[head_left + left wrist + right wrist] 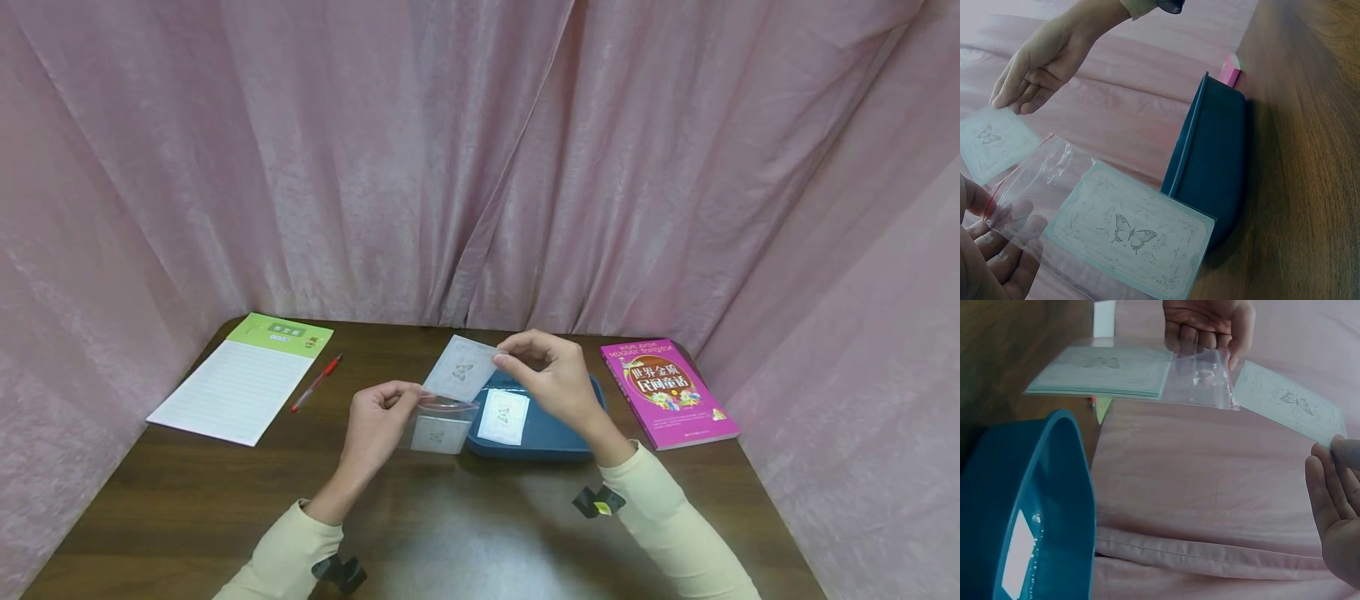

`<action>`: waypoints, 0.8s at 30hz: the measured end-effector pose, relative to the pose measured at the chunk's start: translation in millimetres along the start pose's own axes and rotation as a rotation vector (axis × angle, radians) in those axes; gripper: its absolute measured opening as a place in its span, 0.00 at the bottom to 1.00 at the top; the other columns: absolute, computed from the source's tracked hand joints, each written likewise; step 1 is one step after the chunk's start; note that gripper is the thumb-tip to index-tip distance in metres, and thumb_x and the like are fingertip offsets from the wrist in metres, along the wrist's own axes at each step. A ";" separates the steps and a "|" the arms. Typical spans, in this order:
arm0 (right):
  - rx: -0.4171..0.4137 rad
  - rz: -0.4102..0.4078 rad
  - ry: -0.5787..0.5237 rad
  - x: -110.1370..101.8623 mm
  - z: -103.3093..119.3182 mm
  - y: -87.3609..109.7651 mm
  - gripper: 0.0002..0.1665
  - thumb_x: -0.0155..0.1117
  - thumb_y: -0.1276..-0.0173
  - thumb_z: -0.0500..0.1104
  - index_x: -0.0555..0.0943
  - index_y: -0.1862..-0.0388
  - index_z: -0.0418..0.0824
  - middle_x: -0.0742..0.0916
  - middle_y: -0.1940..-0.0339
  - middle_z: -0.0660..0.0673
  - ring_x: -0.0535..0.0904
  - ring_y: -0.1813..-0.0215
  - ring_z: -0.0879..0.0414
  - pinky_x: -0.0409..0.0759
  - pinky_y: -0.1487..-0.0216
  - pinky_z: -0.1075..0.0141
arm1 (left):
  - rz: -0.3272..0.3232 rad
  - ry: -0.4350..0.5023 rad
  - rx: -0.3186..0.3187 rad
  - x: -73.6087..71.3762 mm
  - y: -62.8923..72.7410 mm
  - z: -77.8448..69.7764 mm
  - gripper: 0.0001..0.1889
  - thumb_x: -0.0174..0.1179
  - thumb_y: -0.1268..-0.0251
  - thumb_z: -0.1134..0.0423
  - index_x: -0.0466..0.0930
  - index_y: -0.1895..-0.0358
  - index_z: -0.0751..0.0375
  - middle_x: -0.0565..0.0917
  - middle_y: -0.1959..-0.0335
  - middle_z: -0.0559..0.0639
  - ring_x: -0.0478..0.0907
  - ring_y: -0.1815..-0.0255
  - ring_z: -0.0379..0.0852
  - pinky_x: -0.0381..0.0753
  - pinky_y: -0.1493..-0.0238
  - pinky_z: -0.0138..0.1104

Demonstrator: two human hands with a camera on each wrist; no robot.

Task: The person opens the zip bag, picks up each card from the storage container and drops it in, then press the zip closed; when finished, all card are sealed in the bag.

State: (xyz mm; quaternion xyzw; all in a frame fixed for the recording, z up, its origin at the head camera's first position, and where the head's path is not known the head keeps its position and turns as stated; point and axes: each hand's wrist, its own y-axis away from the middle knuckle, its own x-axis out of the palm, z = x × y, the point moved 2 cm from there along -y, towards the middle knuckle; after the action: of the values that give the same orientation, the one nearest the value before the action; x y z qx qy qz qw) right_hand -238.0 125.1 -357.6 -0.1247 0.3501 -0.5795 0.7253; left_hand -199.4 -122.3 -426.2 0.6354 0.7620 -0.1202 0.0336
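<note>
- Curtain (375,167): pink, hanging beyond both hands and to either side of them.
- Tabletop (187,492): dark wood, beneath both hands.
- Bin (532,451): blue, on the tabletop, below the right hand and to the right of the left hand.
- Notepad (240,383): green-topped, well to the left of the left hand.
- Book (670,393): pink, to the right of the right hand.
- Left hand (378,421): pinches the bag near its red-edged mouth.
- Right hand (555,379): holds the upper card by its edge between thumb and fingers.
- Bag (1054,169): clear, hanging from the left hand, with a stack of butterfly cards (1132,234) inside.
- Upper card (459,371): between the hands, its lower end at the bag's mouth; I cannot tell whether they touch.
- Lower card (504,417): in the bin, below and left of the right hand.
- Pen (317,383): red, between the notepad and the left hand.
</note>
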 end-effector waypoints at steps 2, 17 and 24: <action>0.004 0.001 -0.001 0.8 -2.6 1.5 0.06 0.73 0.34 0.35 0.88 0.58 0.41 0.90 0.66 0.48 0.85 0.65 0.58 0.84 0.60 0.67 | -0.007 0.001 -0.001 0.1 -0.4 -0.1 0.09 0.63 0.30 0.63 0.91 0.62 0.63 0.90 0.69 0.53 0.76 0.71 0.39 0.70 0.71 0.30; 0.027 0.030 0.029 5.1 -9.7 6.0 0.07 0.73 0.34 0.37 0.88 0.58 0.41 0.91 0.64 0.48 0.87 0.63 0.57 0.85 0.56 0.65 | -0.026 0.010 0.005 -0.2 -0.4 0.3 0.08 0.64 0.32 0.65 0.91 0.63 0.63 0.87 0.73 0.54 0.73 0.75 0.38 0.67 0.75 0.30; 0.066 0.062 0.073 12.4 -7.2 6.0 0.08 0.73 0.36 0.32 0.88 0.58 0.36 0.91 0.63 0.42 0.87 0.64 0.54 0.83 0.62 0.67 | -0.035 0.010 0.001 0.5 0.2 -1.0 0.07 0.64 0.33 0.65 0.91 0.63 0.63 0.90 0.68 0.54 0.80 0.70 0.41 0.75 0.69 0.29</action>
State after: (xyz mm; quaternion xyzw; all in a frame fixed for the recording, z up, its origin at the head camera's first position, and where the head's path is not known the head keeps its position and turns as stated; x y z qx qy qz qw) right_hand -237.1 116.9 -370.9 -0.0684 0.3607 -0.5721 0.7334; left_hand -199.1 -121.5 -425.4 0.6224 0.7732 -0.1182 0.0273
